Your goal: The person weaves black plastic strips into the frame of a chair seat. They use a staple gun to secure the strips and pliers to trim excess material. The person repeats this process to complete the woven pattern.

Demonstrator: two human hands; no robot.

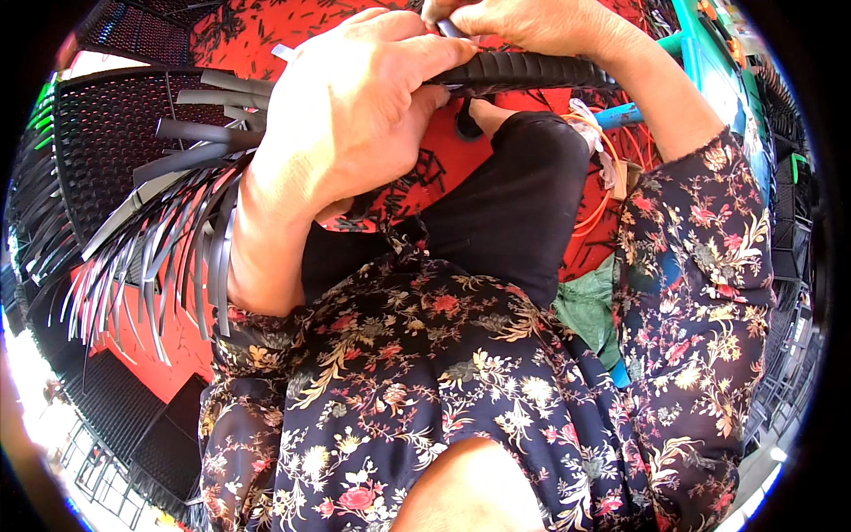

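Observation:
A bar wrapped tightly in black flat strip (pixel 541 69) runs across the top of the head view. My left hand (pixel 346 106) is closed round its left end, the index finger and thumb on either side of the bar. Just above the bar, my right hand (pixel 523 25) is closed with its fingertips on a short piece of grey strip (pixel 446 27). The upper edge of the picture cuts off part of both hands. Long loose dark strips (pixel 168 239) hang in a bunch beside my left forearm.
Black woven panels (pixel 133 133) stand at the left. Dark strip scraps litter the red floor (pixel 257 40). To the right are a blue-green frame (pixel 700 53), a blue tube (pixel 618 116), an orange cord (pixel 603 208) and a green bag (pixel 589 310). My knee is below the bar.

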